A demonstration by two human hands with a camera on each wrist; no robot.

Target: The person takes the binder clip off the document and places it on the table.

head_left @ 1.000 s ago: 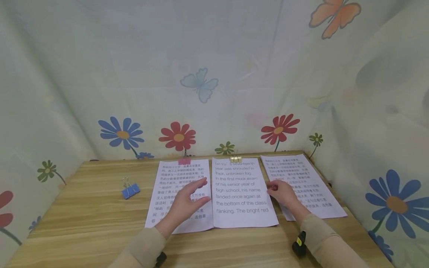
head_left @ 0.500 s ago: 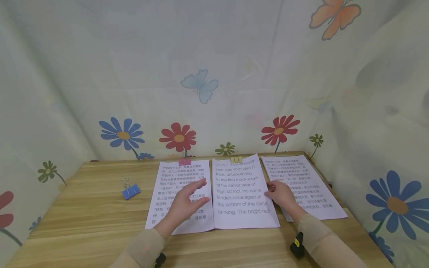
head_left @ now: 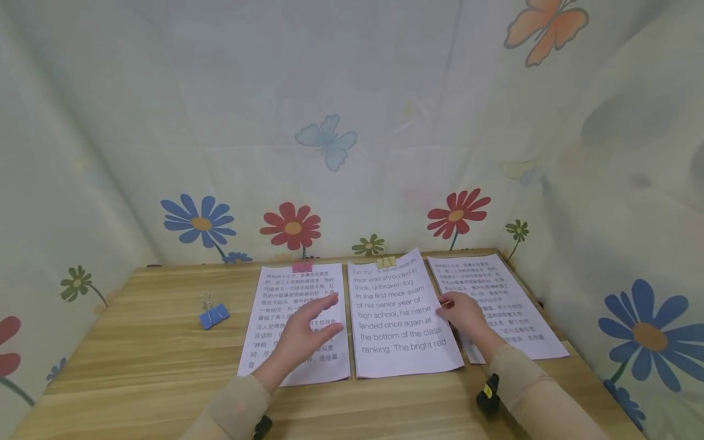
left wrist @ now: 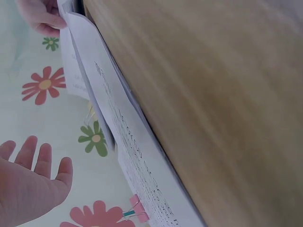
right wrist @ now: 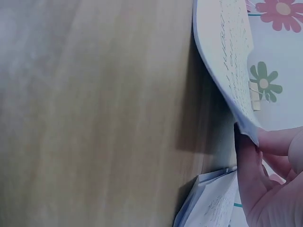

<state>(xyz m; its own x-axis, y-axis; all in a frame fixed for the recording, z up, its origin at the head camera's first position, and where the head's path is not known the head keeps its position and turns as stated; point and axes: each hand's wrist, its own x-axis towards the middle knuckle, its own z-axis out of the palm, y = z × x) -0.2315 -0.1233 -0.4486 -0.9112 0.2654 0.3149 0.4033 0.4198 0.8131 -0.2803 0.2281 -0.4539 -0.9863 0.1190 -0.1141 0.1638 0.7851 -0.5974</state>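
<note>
My right hand [head_left: 464, 316] pinches the right edge of the middle paper stack [head_left: 396, 360], printed in English. In the right wrist view that edge is curved up off the table, between thumb and fingers. A gold binder clip [head_left: 387, 262] sits on the stack's top edge. With its fingers spread, my left hand [head_left: 301, 336] hovers over the left paper stack [head_left: 261, 330], printed in Chinese, and holds nothing. A pink binder clip [head_left: 302, 267] grips the top of that left stack.
A right paper stack [head_left: 528, 333] lies beyond my right hand, partly behind it. On the left of the wooden table [head_left: 137, 360] rests a blue binder clip [head_left: 214, 316]. A flowered cloth backdrop [head_left: 220, 153] encloses the table's back and sides.
The middle stack's right side has risen and bent upward in my right hand, and its lower edge has shifted slightly right. My left hand has stayed nearly still.
</note>
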